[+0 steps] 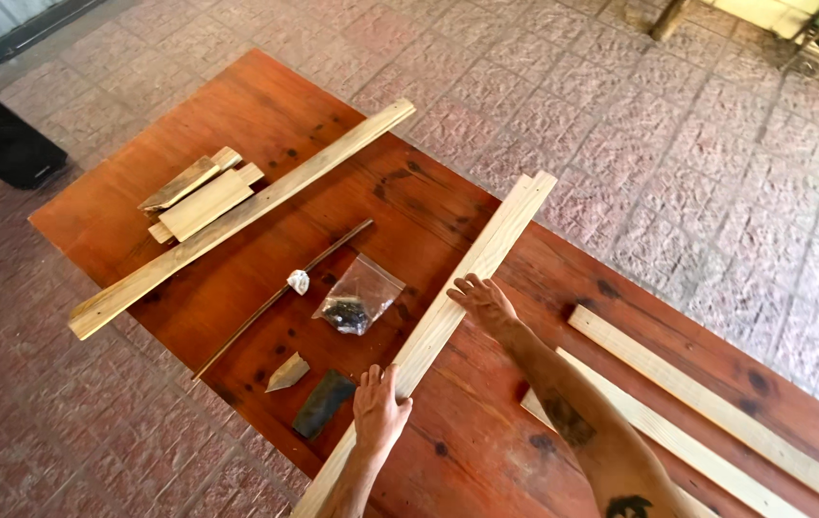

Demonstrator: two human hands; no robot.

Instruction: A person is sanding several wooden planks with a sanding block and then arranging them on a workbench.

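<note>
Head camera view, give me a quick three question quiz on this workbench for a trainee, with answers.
1. True or false: both hands rest on the same long wooden strip.
2. Which lies nearest the clear plastic bag? A the stack of short wood pieces; B the thin dark rod; C the two strips on the right.
3. What dark flat thing lies beside the left hand?

Key:
1. True; the right hand touches it further up.
2. B.
3. A dark rectangular block, next to a small pointed wood offcut.
</note>
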